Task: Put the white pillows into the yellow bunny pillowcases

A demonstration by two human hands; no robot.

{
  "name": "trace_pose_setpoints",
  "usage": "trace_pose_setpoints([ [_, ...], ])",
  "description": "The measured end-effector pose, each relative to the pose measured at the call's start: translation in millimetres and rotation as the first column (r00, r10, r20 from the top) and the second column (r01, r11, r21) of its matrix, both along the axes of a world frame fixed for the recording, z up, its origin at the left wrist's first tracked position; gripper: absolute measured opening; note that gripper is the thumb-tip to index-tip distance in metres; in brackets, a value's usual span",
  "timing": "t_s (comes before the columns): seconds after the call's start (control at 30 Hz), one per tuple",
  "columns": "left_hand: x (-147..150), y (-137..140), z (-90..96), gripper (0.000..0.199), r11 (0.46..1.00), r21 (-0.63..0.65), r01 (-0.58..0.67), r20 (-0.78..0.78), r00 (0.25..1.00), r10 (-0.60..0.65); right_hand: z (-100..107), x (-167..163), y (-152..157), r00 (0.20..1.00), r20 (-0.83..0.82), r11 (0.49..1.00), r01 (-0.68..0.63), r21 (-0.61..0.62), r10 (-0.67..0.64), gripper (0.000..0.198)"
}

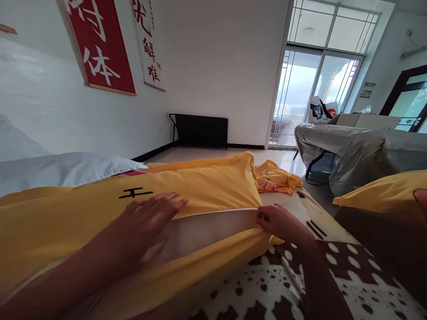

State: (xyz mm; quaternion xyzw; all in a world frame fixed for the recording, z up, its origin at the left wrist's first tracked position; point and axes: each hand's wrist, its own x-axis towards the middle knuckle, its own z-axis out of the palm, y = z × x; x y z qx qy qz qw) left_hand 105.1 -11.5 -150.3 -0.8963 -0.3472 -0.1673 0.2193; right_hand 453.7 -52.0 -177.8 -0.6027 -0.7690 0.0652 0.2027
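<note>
A yellow pillowcase (213, 184) with a black printed mark lies across the bed in front of me. Its long side gapes, and a white pillow (213, 229) shows inside. At the right end of this opening, my right hand (278, 222) is closed, with thumb and fingers pinching the edge of the case. My left hand (148, 229) lies over the opening farther left, fingers stretched out and slightly blurred. Its thumb side is against the exposed white pillow.
A brown-and-cream patterned blanket (240, 282) covers the bed. White bedding (80, 166) lies left, crumpled yellow cloth (280, 178) beyond the case. Another yellow pillow (383, 195) is at right. Past it stands plastic-wrapped furniture (353, 138); a black panel (202, 131) leans at the far wall.
</note>
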Motion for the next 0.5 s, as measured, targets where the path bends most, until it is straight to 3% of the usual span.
trace_pose_setpoints([
  [0.1,11,31,6.0,0.040,0.996,-0.021,-0.091,-0.141,0.986,0.087,-1,-1,1,1.000,0.004,0.999,0.024,0.035,-0.024,0.012],
  [0.17,21,38,10.6,0.029,0.982,-0.039,-0.186,-0.149,0.973,0.179,-3,-4,5,0.998,0.021,0.994,0.050,0.097,-0.052,0.010],
  [0.3,39,18,22.0,0.022,0.955,-0.115,-0.273,0.153,0.945,0.289,-14,-18,21,0.980,0.075,0.952,0.160,0.262,-0.185,0.036],
  [0.4,49,-16,20.9,0.022,0.968,-0.155,-0.197,0.274,0.933,0.234,-21,-27,32,0.942,0.070,0.898,0.289,0.331,-0.328,0.041],
  [0.5,55,-48,5.5,0.022,0.999,-0.037,-0.010,0.268,0.963,0.020,-27,-36,34,0.921,0.068,0.892,0.351,0.285,-0.384,0.024],
])
